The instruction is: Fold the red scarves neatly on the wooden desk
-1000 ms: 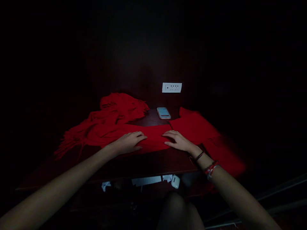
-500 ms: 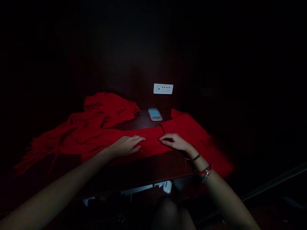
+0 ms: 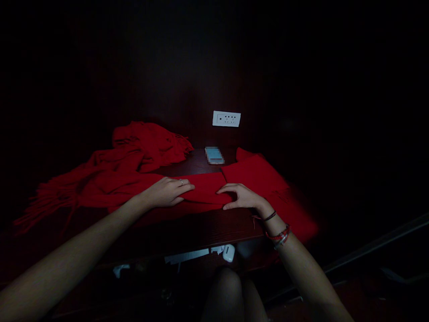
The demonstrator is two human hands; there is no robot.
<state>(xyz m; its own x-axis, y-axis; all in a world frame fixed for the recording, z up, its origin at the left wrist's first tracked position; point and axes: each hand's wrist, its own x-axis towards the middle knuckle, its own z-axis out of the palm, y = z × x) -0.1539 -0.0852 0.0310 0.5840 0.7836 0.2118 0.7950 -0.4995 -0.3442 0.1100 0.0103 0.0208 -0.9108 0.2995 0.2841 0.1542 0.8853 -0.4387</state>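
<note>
A long red scarf (image 3: pixel 206 184) lies along the dark wooden desk (image 3: pixel 214 226), rumpled and fringed at its left end. My left hand (image 3: pixel 166 191), with a ring on one finger, grips the scarf near its front edge, fingers on top and thumb toward me. To the right, my right hand (image 3: pixel 243 196) has its thumb and fingertips on the same strip, with a fold of cloth between them. A wider, flat red piece (image 3: pixel 259 172) spreads beyond my right hand. Whether it joins the strip I cannot tell.
A bunched red fringed cloth (image 3: pixel 147 143) lies at the back left. Behind the strip is a phone (image 3: pixel 214 155) with a blurred screen, below a white wall socket (image 3: pixel 226 118). Under the desk edge sit a small white case (image 3: pixel 229 253) and white paper strips (image 3: pixel 187 256).
Both hands have closed on the scarf's near edge, where a crease now shows between them. My left hand has shifted slightly left. The whole view has moved a little.
</note>
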